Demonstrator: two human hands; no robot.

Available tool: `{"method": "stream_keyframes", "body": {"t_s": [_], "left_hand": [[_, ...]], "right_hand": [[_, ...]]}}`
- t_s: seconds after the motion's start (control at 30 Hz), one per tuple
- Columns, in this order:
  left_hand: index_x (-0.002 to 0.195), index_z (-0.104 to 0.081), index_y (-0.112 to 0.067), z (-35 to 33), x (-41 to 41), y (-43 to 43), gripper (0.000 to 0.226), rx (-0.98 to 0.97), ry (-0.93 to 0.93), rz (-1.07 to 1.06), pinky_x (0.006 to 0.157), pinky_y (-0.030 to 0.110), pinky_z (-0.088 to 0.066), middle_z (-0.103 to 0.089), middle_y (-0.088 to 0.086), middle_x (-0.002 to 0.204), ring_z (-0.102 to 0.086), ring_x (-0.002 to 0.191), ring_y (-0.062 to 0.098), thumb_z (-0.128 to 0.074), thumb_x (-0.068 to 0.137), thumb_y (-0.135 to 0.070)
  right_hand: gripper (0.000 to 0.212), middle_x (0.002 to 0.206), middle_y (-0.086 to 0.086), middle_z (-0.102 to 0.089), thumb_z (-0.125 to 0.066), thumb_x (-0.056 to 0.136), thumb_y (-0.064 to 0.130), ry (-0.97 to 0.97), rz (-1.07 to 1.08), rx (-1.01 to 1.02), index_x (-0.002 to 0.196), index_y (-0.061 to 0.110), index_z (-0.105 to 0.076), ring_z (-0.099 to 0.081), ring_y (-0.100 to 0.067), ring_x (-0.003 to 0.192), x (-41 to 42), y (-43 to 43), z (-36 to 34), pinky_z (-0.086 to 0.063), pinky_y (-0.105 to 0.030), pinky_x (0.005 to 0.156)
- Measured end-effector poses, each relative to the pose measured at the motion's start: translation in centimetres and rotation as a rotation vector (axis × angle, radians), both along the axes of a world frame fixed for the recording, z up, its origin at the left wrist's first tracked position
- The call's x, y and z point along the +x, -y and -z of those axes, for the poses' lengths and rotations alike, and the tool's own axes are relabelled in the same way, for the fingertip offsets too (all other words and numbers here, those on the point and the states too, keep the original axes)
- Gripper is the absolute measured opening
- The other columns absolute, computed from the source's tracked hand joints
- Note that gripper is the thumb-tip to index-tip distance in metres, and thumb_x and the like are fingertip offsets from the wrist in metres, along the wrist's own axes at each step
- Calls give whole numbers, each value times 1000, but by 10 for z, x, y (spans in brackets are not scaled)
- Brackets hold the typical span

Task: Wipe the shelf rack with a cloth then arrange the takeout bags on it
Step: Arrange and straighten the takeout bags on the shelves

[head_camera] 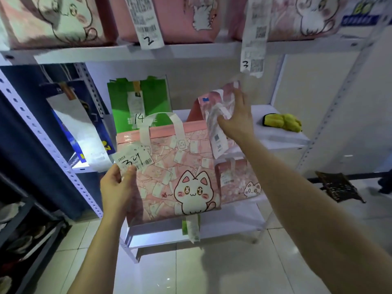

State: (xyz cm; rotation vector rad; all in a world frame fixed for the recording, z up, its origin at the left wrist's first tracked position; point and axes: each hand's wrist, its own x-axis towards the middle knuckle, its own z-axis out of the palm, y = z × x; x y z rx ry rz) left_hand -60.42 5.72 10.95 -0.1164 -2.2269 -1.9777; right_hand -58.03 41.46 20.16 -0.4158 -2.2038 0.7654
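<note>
Two bags mid-arranging — left hand grips the cat bag, right hand clutches a second bag at one o'clock — next, seemingly, stand both upright on the shelf.

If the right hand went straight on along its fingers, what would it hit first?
The right hand holds the tilted pink bag on the middle shelf, so that bag comes first. Behind it is probably the pale back wall, though depth is unclear.

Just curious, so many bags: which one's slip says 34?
The large pink cat-print fabric bag in front, gripped by the left hand beside its white paper slip; the green bag behind reads 14.
</note>
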Motion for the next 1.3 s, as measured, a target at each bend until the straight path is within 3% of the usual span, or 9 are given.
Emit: {"method": "stream_keyframes", "body": {"t_s": [0.1, 0.2, 0.3, 0.4, 0.47, 0.6, 1.0, 1.23, 1.3], "left_hand": [[115, -75, -25, 2, -16, 2, 14, 21, 17, 31, 89, 41, -61, -82, -5, 110, -78, 102, 17, -67, 104, -26], [115, -75, -28, 3, -22, 4, 13, 7, 15, 36, 94, 51, -62, -82, -4, 112, -78, 104, 21, -67, 104, -26], [114, -75, -29, -1, -24, 4, 13, 7, 26, 26, 97, 56, -61, -82, -4, 111, -79, 105, 22, -68, 103, -26], [110, -75, -28, -6, -22, -2, 13, 27, 44, -24, 97, 52, -62, -82, -6, 108, -79, 103, 21, -67, 101, -23], [110, -75, -26, -9, -16, -10, 14, 45, 43, -53, 93, 47, -62, -83, -7, 108, -79, 101, 17, -66, 102, -20], [113, -75, -24, -15, 2, -31, 14, 55, 15, -72, 77, 29, -60, -83, -12, 102, -79, 89, 5, -66, 104, -17], [119, -73, -22, -17, 48, -134, 16, 99, -47, -24, 94, 45, -63, -82, 2, 111, -77, 106, 23, -70, 104, -22], [119, -71, -23, -52, 20, -218, 15, 125, -139, 128, 88, 29, -63, -80, -2, 114, -77, 105, 12, -69, 105, -17], [115, -70, -28, -59, 1, -240, 14, 126, -165, 130, 85, 26, -62, -79, -4, 113, -77, 101, 9, -69, 105, -18]], "right_hand": [[113, 177, 1, -8, -68, 75, 26, 101, -14, 309, 168, 27, -4, -4, -24, 163, -33, -19, -21, -14, -57, 129], [111, 176, 7, -8, -66, 80, 51, 278, -38, 534, 167, 36, 0, 3, -20, 163, -62, -28, -36, -1, -67, 126], [74, 164, 4, -42, -61, 84, 67, 546, -78, 701, 152, 40, -47, -14, -25, 162, -76, -33, -49, 5, -71, 124], [30, 118, 0, -71, -50, 98, 54, 566, -151, 733, 88, 34, -69, -58, -31, 132, -80, -38, -43, -11, -61, 126], [19, 104, -1, -66, -53, 96, 40, 603, -207, 679, 88, 29, -68, -63, -33, 112, -72, -43, -36, -40, -51, 105], [16, 96, 2, -55, -54, 92, 26, 511, -235, 741, 102, 26, -65, -64, -30, 86, -37, -68, -41, -53, -45, 75], [13, 93, -9, -62, -59, 81, 15, 546, -54, 527, 86, 13, -71, -58, -30, 76, 136, -168, -60, -53, -37, 69], [16, 122, -18, -69, -63, 83, 12, 727, -29, 407, 91, 11, -76, -59, -39, 103, 197, -183, -24, -42, -34, 74], [20, 105, -16, -71, -58, 79, 27, 794, -33, 324, 78, 11, -70, -60, -33, 87, 198, -183, -12, -47, -35, 68]]}}
